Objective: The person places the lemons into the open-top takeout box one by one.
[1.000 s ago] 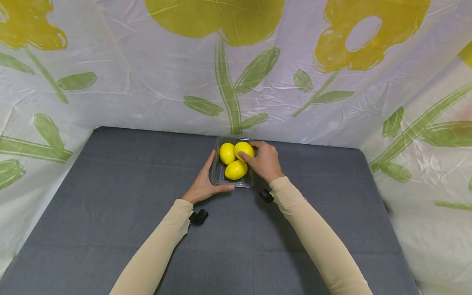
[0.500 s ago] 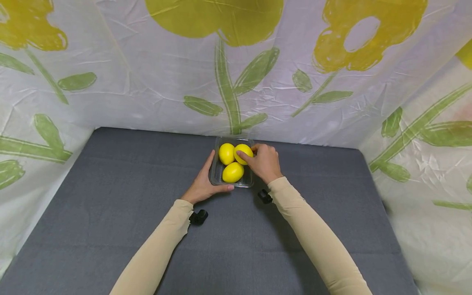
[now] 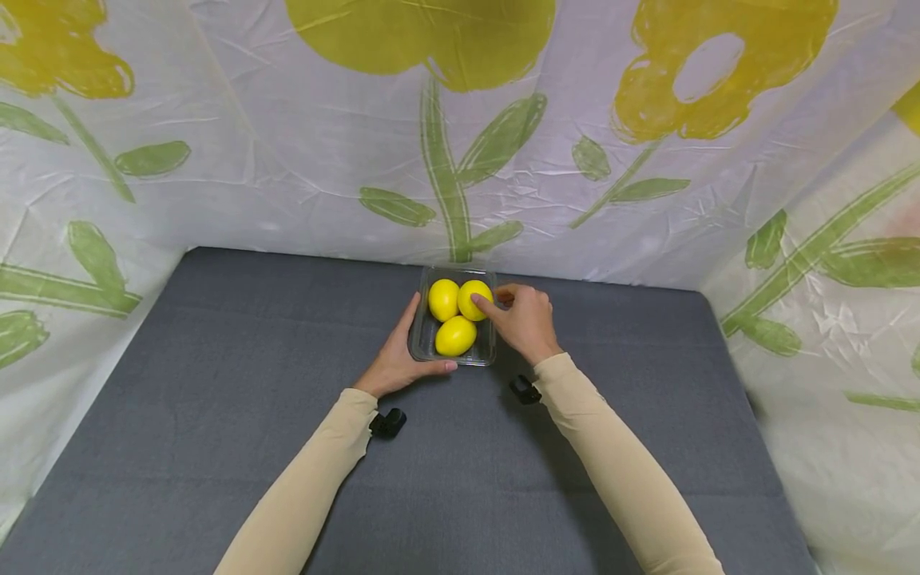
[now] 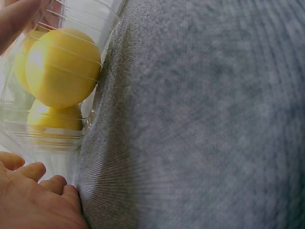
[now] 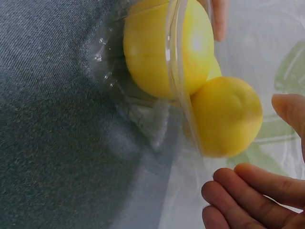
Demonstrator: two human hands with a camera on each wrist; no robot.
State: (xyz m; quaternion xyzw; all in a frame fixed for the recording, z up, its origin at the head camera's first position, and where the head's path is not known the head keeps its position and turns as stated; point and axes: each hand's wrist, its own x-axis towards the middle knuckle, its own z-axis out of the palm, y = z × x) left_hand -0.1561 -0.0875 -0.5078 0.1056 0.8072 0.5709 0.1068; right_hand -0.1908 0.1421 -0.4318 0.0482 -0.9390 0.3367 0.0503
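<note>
A clear plastic container (image 3: 467,358) near the table's far edge holds three lemons: one at back left (image 3: 442,300), one at back right (image 3: 474,301) and one in front (image 3: 456,336). My left hand (image 3: 398,361) grips the container's near left corner, thumb along the front and fingers along the left side. In the left wrist view those fingers (image 4: 35,171) lie against the clear wall. Beside the right rim is my right hand (image 3: 527,319), its thumb overlapping the back right lemon in the head view. The right wrist view shows a gap between its loosely bent fingers (image 5: 257,191) and that lemon (image 5: 228,117).
Dark grey cloth covers the table (image 3: 287,335). Right behind the container hangs a pale curtain (image 3: 302,160) with printed yellow flowers, which also runs along both sides. A small black camera sits on each wrist.
The front lemon has shifted slightly left and toward me in the container. My right hand has let go of the back right lemon and drawn a little to the right. The left hand stays put.
</note>
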